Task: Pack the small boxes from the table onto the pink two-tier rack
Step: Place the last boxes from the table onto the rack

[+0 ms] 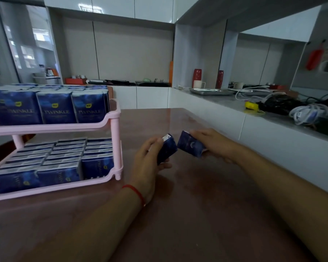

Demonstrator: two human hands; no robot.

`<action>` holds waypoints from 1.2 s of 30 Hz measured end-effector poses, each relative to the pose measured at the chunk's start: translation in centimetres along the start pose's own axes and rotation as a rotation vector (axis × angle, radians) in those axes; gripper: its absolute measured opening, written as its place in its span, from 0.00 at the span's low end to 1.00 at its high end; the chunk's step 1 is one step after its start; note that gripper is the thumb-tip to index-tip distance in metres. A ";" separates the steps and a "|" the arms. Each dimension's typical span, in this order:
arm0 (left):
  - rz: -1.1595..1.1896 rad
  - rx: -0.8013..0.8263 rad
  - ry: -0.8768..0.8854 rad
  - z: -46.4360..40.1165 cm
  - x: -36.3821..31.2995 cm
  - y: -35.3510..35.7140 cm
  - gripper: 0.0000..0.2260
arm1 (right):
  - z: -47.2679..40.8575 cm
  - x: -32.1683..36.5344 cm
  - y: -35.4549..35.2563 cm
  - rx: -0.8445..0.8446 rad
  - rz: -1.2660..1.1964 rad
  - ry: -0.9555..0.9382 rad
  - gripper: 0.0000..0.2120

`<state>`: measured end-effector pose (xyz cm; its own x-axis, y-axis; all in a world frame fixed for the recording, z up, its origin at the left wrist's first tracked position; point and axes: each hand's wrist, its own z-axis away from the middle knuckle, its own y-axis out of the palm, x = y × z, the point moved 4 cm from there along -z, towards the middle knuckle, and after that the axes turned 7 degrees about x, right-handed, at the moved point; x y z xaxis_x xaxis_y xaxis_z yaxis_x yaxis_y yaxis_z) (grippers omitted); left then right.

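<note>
From the head view, both hands hold boxes above the brown counter (197, 195): the left hand (148, 163) grips one dark blue box (166, 148), the right hand (214, 144) grips another (190, 146), their near corners almost touching. The pink rack (115, 140) stands at the left, both tiers packed with boxes up to the rims. Open counter lies between rack and hands; a white ledge (272, 129) borders the right.

"TWINKLE" on the dark blue boxes (55, 110) along the pink rack's (115, 129) upper tier.
</note>
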<state>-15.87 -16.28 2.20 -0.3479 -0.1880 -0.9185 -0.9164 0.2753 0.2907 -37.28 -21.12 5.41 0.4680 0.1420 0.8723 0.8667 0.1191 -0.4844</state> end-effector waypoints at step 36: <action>-0.171 -0.135 0.231 16.0 -16.8 -15.4 0.21 | 11.0 19.4 23.0 0.233 -0.238 -0.367 0.14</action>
<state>7.24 -2.24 8.88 -0.2081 -0.4346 -0.8763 -0.9781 0.0966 0.1844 -10.12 -4.83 10.46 0.1337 0.4158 0.8996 0.8610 0.4007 -0.3132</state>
